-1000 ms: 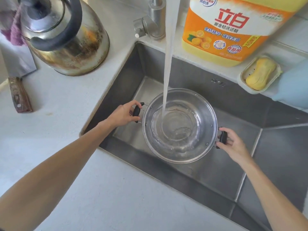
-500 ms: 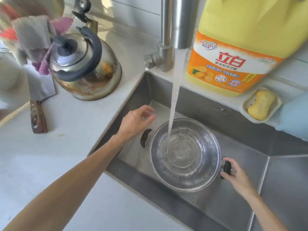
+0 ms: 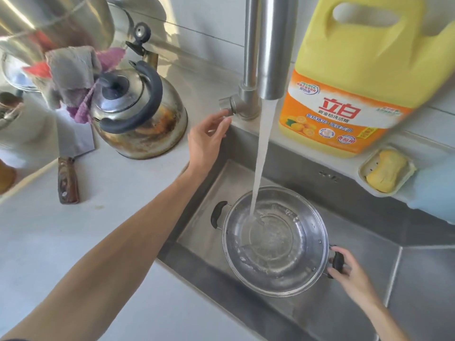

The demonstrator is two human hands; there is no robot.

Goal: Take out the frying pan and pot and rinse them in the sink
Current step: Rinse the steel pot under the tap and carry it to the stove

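Note:
A steel pot [image 3: 275, 242] with two black handles sits in the steel sink [image 3: 357, 286], partly filled. Water streams into it from the faucet spout [image 3: 270, 45]. My right hand [image 3: 349, 274] grips the pot's right handle. The pot's left handle [image 3: 216, 214] is free. My left hand [image 3: 206, 141] is raised above the sink's back left corner, its fingers relaxed, with fingertips at the faucet's side lever [image 3: 227, 107]. No frying pan is visible.
A worn kettle [image 3: 138, 114] stands on the counter left of the faucet, with cloths [image 3: 71, 72] hanging above it and a cleaver [image 3: 69, 166] beside it. A big yellow detergent jug [image 3: 357, 77] and a soap dish [image 3: 386, 168] sit behind the sink.
My left hand let go of the pot's left handle and rose to the faucet lever. My right hand stays on the right handle. The camera tilted up.

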